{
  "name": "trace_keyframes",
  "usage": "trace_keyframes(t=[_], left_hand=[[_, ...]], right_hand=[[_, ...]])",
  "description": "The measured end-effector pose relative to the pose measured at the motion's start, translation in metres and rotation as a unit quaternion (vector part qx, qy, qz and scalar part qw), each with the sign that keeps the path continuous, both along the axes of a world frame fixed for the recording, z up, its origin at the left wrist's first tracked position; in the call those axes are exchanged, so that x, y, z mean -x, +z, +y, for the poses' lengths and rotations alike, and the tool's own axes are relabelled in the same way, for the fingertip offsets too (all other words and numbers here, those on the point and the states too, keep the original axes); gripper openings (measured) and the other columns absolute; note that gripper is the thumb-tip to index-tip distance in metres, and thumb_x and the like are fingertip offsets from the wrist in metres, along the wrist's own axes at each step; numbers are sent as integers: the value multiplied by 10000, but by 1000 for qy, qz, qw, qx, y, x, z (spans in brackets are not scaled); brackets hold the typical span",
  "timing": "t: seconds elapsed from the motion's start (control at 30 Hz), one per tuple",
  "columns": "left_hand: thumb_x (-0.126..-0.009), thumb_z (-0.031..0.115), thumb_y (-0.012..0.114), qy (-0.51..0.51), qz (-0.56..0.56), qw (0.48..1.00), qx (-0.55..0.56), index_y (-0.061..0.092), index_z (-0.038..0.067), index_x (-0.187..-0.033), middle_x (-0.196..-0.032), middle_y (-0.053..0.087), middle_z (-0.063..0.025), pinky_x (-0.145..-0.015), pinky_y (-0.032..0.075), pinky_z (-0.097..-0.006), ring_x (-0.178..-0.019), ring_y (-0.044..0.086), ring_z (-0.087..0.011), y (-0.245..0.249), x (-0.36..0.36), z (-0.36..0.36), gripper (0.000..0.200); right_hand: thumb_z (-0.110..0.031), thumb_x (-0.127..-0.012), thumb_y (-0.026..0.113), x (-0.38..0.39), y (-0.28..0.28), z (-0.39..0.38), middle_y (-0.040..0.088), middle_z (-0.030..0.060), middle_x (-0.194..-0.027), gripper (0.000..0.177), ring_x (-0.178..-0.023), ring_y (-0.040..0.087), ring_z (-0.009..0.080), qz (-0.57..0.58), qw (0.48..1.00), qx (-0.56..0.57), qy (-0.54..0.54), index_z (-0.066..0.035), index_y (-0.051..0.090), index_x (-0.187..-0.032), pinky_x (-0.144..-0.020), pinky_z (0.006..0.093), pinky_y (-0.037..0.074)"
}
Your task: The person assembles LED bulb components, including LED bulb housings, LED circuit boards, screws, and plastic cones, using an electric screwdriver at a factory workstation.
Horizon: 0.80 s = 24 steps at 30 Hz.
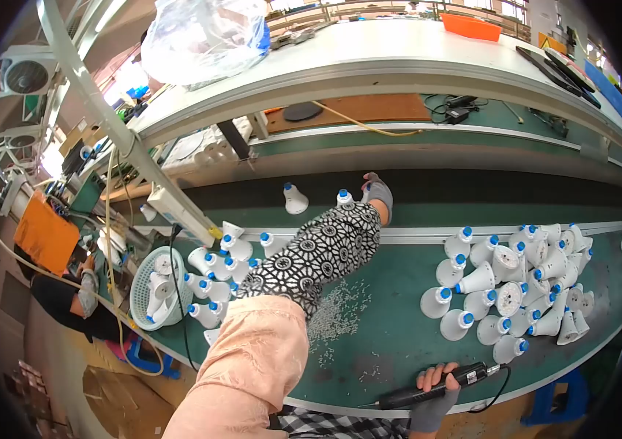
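Head camera: left hand far out at the belt, a blue-capped housing just beside it

Stretched well forward, the gloved left hand point(378, 192) hangs over the dark belt point(508, 192). Its fingers are hidden, so curled or spread cannot be told. Just left of it stands a white lamp housing point(343, 198), blue cap up. A second housing point(295, 198) lies further left, tilted. Close to the body, the right hand point(432, 395) is clamped round a black electric screwdriver point(399, 398), its long axis running left to right. No writing is legible

The left hand point(378, 192) wears a grey glove, adjoined by a black-and-white circle-patterned arm cover point(318, 252) over a peach-pink sleeve point(252, 366); the right hand point(435, 384) wears a grey fingerless glove, with a checked garment point(326, 426) beneath.
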<state>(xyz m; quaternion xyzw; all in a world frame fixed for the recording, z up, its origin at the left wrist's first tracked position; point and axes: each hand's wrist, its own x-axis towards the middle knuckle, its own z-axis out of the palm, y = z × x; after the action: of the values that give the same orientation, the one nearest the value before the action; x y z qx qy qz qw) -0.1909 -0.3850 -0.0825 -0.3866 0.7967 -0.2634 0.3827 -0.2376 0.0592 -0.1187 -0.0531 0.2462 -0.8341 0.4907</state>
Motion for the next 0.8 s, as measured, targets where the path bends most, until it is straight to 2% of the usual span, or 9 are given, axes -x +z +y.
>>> trace_keyframes(t=[0.07,0.17,0.2,0.4,0.43,0.5,0.67,0.77,0.8], left_hand=[[-748,247,692,5,51,999,6,728,129,-1048,-993,697,-103,-849,394,-550,-942,638,-315,-13,-29,-16,324],[-762,240,671,-81,60,994,-30,735,130,-974,-1004,716,-91,-833,405,-450,-961,657,-275,46,-79,16,248],[-788,228,641,-116,97,988,-27,715,139,-926,-935,711,-63,-814,409,-375,-918,662,-230,64,-92,28,180],[-817,165,605,-287,149,945,-51,659,152,-882,-855,655,-20,-766,427,-335,-858,624,-203,69,-160,99,86],[-816,159,602,-275,170,943,-74,651,156,-861,-836,649,-17,-756,427,-322,-842,621,-193,60,-173,105,67],[-813,170,608,-204,89,971,-89,654,164,-863,-818,650,-9,-769,424,-331,-825,620,-184,61,-193,117,68],[-779,197,651,-30,25,995,-90,653,144,-904,-944,633,-37,-857,409,-348,-943,581,-206,99,-214,116,136],[-789,234,674,-199,147,969,16,653,138,-1020,-1008,620,-34,-905,395,-401,-999,555,-223,103,-195,91,250],[-799,242,674,-229,127,964,40,648,140,-1056,-1017,622,-30,-916,387,-413,-1008,558,-225,100,-183,82,278]], right_hand=[[-189,-882,583,0,2,1,454,27,-712,179,-561,449,128,12,1000,-6,1,-88,469,-978,-561,290,411],[-175,-875,567,3,-3,3,460,43,-725,175,-570,461,151,13,1000,-1,8,-93,486,-1007,-575,306,411],[-167,-874,569,2,-1,3,463,40,-723,169,-573,467,149,10,1000,-3,8,-94,486,-1002,-576,305,412],[-188,-887,587,2,1,2,454,25,-711,179,-564,452,124,19,1000,-6,11,-89,475,-985,-567,284,401],[-197,-894,592,2,1,1,450,22,-707,187,-559,441,116,23,1000,-3,11,-84,471,-981,-562,273,396],[-196,-894,592,1,2,1,451,23,-704,186,-558,444,118,20,1000,-11,6,-85,471,-982,-560,275,397],[-199,-845,612,4,-4,3,459,27,-715,221,-547,465,132,14,1000,-21,9,-99,468,-979,-560,300,409],[-194,-840,615,2,0,2,457,26,-712,224,-551,466,135,11,999,-38,4,-100,465,-977,-562,305,409],[-193,-840,615,2,0,1,457,26,-712,224,-552,467,137,12,999,-38,2,-100,466,-978,-563,307,409]])
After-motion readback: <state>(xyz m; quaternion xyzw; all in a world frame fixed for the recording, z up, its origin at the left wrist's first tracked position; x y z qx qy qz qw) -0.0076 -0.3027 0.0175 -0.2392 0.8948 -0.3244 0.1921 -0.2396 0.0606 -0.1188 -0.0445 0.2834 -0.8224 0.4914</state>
